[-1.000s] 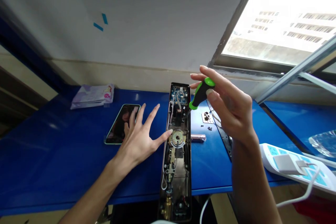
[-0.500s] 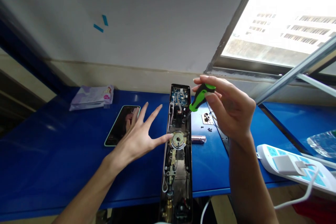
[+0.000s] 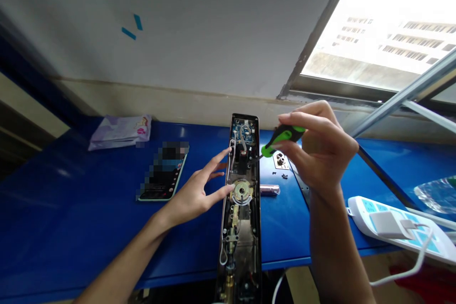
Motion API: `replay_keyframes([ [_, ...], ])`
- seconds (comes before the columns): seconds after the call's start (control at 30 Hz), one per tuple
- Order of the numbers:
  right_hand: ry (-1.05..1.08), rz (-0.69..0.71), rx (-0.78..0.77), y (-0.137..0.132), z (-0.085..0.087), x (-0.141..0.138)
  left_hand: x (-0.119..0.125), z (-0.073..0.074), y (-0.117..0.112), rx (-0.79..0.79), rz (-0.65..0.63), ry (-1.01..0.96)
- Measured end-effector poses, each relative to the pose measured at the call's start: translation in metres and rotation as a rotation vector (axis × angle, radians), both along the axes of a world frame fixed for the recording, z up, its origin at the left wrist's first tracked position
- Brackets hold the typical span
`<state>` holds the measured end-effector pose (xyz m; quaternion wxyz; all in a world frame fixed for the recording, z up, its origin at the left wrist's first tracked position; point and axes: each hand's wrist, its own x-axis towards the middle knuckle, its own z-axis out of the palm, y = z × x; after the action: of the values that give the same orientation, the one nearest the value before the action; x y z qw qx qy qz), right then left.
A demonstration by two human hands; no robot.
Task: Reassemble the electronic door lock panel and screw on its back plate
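Starting at centre-left, my left hand (image 3: 194,195) is open and grips nothing: index fingertip at the left rim of the long open casing (image 3: 245,235), thumb by the edge of the round metal disc (image 3: 242,191). That spread looks like a decent brace; I'd press on the rim rather than on the pale wire (image 3: 223,252) running down that side. The casing itself stands lengthwise at the centre of the frame, down to the bottom edge, circuit board (image 3: 239,132) at its far end. Right of it, my right hand (image 3: 320,147) pinches the green-and-black screwdriver (image 3: 281,141) by its handle, shaft slanting down-left into the casing. That's a low slant! If it's a screw under there, I'd bring the handle more upright, push straight in and turn gently, or the tip could slip toward the board. The little dark screws (image 3: 284,176) at centre-right want a wide berth from my wrist.

Now, what I can't make out. Leftmost, the phone (image 3: 164,175) is partly blurred into blocks. Some left fingers tuck behind others. The casing's near end runs off the bottom, and its lower interior is murky. The screwdriver's tip vanishes among black parts, so I can't tell whether it's seated. My right wrist covers part of the dark strip (image 3: 303,187).
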<state>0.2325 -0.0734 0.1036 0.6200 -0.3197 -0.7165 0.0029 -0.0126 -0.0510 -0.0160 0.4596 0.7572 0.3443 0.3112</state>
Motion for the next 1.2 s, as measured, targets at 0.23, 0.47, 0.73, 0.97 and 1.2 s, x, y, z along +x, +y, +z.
replay_keyframes([
  [0.23,-0.017,0.222,-0.176,-0.003,0.003,0.000,0.003,0.003,0.000,-0.023,-0.014,-0.056],
  [0.47,-0.033,-0.030,0.008,0.002,0.000,0.001,0.004,0.008,-0.001,-0.016,-0.022,-0.077],
  [0.73,0.001,0.110,-0.080,0.000,0.000,0.003,0.004,0.011,-0.001,-0.006,-0.015,-0.060],
  [0.97,-0.042,0.059,-0.172,-0.003,0.004,0.002,0.004,0.014,-0.001,-0.001,-0.003,-0.042],
  [1.2,-0.021,-0.038,-0.071,-0.003,0.007,0.001,0.002,0.016,-0.001,-0.023,-0.005,-0.006],
])
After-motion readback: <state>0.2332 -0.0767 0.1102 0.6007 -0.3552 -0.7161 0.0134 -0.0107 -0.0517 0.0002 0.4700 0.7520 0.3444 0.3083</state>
